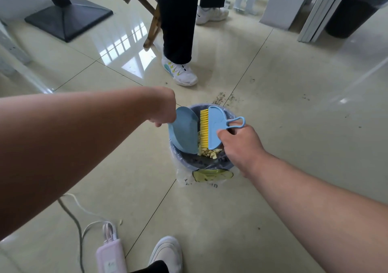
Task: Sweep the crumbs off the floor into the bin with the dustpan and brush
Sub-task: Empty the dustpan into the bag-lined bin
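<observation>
At the centre of the frame we held both tools over the small round dark bin lined with a clear plastic bag (210,163). Our left hand (162,110) was curled around the handle of the light blue plastic dustpan (183,133), which was tilted steeply over the opening. Our right hand (238,144) gripped the light blue hand brush with yellow bristles (212,126) near its loop handle, and the bristles pointed toward the pan.

Pale yellow crumbs (211,152) were already lying inside the bin, just below the pan's lower edge. In our judgement this was the emptying step. To do it well, we would keep the lip of the pan inside the rim, so nothing falls past the liner, and draw the bristles down along the pan surface to release the pieces that stick. The strokes should be short and gentle, because a quick flick could throw crumbs back on the glossy beige tiled floor (294,73).

Dark fine debris (222,98) lay on the tiles just above the bin in the frame, so one more sweep seemed needed.
</observation>
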`<control>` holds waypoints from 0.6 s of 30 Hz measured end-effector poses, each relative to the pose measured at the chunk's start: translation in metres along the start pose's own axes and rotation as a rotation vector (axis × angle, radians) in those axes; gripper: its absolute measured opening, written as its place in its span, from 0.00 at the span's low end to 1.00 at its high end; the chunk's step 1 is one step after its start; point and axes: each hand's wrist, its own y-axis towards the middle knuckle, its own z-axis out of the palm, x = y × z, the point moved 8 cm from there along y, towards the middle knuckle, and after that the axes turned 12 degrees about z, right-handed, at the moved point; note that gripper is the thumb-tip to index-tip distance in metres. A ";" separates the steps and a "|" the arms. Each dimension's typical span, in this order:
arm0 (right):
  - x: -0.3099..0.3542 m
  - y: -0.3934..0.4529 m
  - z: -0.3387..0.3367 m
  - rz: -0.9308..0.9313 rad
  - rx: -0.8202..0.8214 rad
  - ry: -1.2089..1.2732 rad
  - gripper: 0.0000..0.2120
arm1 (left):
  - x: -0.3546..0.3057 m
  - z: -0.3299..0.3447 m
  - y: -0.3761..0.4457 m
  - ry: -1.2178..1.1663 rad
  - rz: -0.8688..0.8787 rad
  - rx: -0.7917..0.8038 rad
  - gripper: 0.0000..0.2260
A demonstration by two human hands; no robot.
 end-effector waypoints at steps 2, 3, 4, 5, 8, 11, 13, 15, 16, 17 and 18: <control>0.000 0.000 0.008 0.031 0.026 0.101 0.07 | 0.000 -0.002 -0.002 0.016 -0.019 0.012 0.15; -0.001 0.001 0.012 0.073 0.049 0.204 0.05 | 0.002 -0.002 -0.003 0.006 -0.024 0.019 0.16; -0.002 -0.001 0.018 0.127 0.084 0.323 0.05 | 0.003 -0.001 -0.002 -0.021 -0.024 0.012 0.16; -0.003 -0.002 0.024 0.175 0.113 0.417 0.05 | 0.005 0.000 0.000 -0.032 -0.016 0.013 0.15; -0.010 -0.002 0.029 0.229 0.127 0.457 0.05 | 0.004 0.001 0.000 -0.143 0.016 -0.022 0.13; -0.022 0.002 0.015 0.254 0.083 0.445 0.05 | -0.005 0.000 0.001 -0.210 0.089 -0.051 0.12; -0.029 0.005 -0.003 0.278 0.072 0.538 0.05 | -0.009 -0.001 0.002 -0.304 0.111 -0.087 0.08; -0.035 0.005 -0.026 0.307 0.076 0.671 0.06 | -0.017 0.002 0.002 -0.371 0.145 -0.094 0.06; -0.038 0.004 -0.039 0.314 0.078 0.727 0.06 | -0.021 0.005 0.003 -0.397 0.158 -0.096 0.06; -0.043 0.003 -0.053 0.315 0.075 0.774 0.07 | -0.026 0.008 0.003 -0.425 0.168 -0.108 0.07; -0.048 0.002 -0.068 0.311 0.065 0.813 0.07 | -0.032 0.011 0.002 -0.461 0.173 -0.122 0.09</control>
